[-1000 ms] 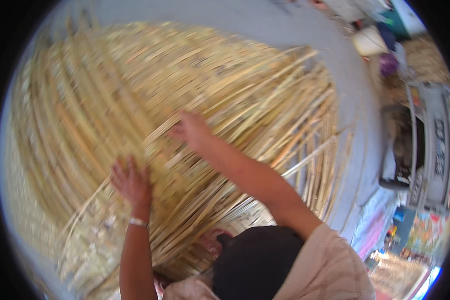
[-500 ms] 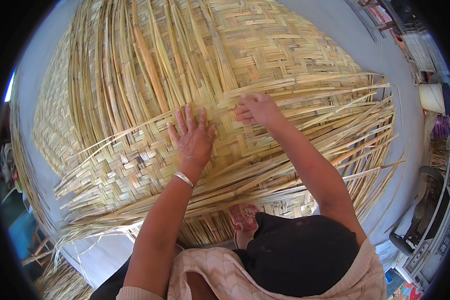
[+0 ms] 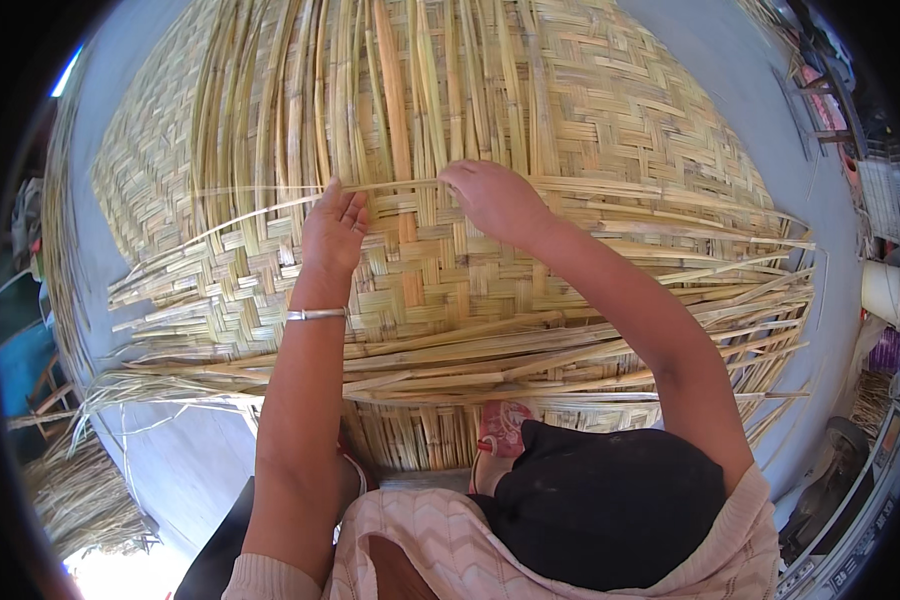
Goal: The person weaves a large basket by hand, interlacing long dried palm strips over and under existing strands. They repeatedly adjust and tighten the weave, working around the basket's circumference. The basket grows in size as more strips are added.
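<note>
A large woven mat of split reed (image 3: 620,120) spreads under both hands. From its weave, several long upright reed strips (image 3: 393,90) run away from me, side by side. One thin cross strip (image 3: 395,185) lies over these uprights and passes between my hands. My left hand (image 3: 335,228), with a silver bangle at the wrist, has its fingertips closed at the strip's left part. The right hand (image 3: 495,203) pinches the same strip farther right, knuckles up, its fingertips partly hidden. Between my hands and body is the finished-looking weave (image 3: 410,270).
Loose reed ends (image 3: 750,300) stick out at the mat's right edge, and a bundle of strips (image 3: 490,350) crosses its near part. My foot in a red shoe (image 3: 500,428) is at the near edge. A reed pile (image 3: 85,490) lies lower left; a pale bucket (image 3: 882,292) stands right.
Both hands have moved up the mat. The left hand, flat and spread before, now has its fingers closed at a thin strip. The view has shifted, with the mat appearing farther right.
</note>
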A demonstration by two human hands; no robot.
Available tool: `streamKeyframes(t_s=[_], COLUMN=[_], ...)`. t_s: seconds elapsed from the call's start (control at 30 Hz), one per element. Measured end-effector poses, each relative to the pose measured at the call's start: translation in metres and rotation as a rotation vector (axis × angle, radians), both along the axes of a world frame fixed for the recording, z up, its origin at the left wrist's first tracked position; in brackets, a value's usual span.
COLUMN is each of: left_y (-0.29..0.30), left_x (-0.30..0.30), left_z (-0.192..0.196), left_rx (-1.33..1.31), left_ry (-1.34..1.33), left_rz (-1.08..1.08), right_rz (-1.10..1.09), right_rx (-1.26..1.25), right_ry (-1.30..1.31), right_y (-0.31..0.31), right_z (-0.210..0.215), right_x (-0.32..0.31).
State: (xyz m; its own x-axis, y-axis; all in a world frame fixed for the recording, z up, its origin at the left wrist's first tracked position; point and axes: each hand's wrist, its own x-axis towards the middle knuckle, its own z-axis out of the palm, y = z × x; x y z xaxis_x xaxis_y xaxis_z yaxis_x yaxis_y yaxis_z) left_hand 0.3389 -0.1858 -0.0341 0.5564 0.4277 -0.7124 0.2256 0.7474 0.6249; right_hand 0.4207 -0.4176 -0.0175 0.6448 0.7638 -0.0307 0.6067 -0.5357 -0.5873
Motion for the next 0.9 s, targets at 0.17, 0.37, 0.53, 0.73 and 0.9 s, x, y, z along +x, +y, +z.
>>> streamKeyframes(t_s=[0.17,0.37,0.53,0.73,0.9], left_y=[-0.005,-0.026,-0.031,-0.035,-0.037], left_x=[-0.005,-0.004,-0.001,0.006,0.005], left_z=[0.004,0.002,0.000,0.003,0.006], left_rx=[0.180,0.153,0.133,0.170,0.229], left_ry=[-0.051,-0.008,0.031,0.075,0.102], left_rz=[-0.293,-0.361,-0.330,-0.330,-0.387], right_rz=[0.107,0.201,0.100,0.132,0.237], right_rx=[0.057,-0.177,-0.071,-0.107,-0.251], right_ry=[0.170,0.272,0.560,0.606,0.677], right_y=[0.042,0.066,0.064,0.067,0.073], right_z=[-0.002,-0.010,-0.014,-0.012,-0.012], right_x=[0.014,0.040,0.052,0.058,0.072])
